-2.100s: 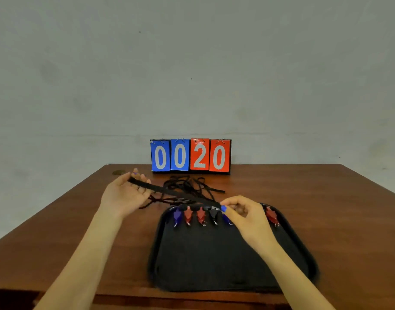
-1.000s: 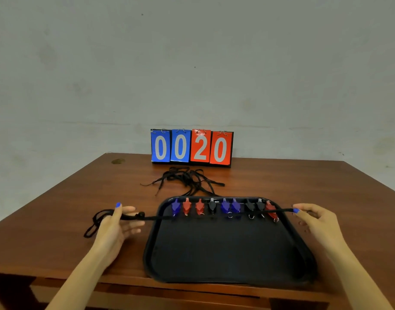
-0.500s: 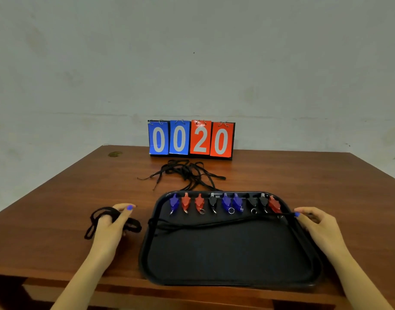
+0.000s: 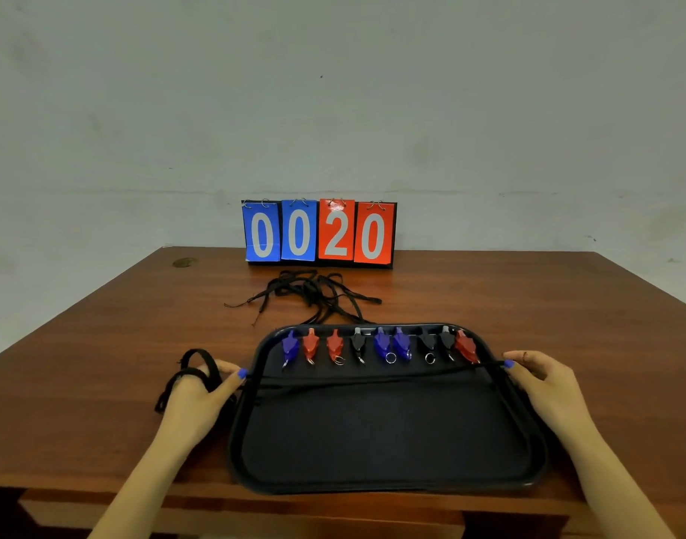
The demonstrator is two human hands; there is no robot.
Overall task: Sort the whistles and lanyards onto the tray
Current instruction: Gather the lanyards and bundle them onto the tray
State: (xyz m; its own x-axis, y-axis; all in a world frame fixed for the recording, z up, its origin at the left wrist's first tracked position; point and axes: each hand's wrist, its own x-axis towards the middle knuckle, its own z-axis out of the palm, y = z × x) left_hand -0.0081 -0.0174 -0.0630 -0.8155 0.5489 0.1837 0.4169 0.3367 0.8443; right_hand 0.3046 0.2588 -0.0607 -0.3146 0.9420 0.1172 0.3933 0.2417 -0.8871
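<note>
We saw one lanyard (image 4: 372, 379) stretched left to right across the tray (image 4: 392, 485), just near of the whistles (image 4: 380, 344). It was pulled out straight, which we judged was meant to lay it flat in its own row. The right hand (image 4: 543, 387) pinched its right end over the tray's right rim, thumb and forefinger closed on the cord, other fingers loosely curled. The left hand (image 4: 195, 398) sat just left of the tray with the cord's slack looped around its fingers; it was partly closed, gripping the left end at the rim. The loops likely kept spare length off the tray until it was placed.

Nine whistles lay in a row along the far edge of the tray, blue, red and black mixed, rings pointing near. So whistles looked done and lanyards were the step in hand.

The pile (image 4: 310, 291) of remaining lanyards lay tangled on the table (image 4: 100, 344) between the tray and the scoreboard (image 4: 319, 232), well apart from both hands.

Hard to make out: black cord on black tray, so a second strand below the taut one at left was unclear. We couldn't count the pile. The left palm was hidden, and both forearms were cut off by the frame.
</note>
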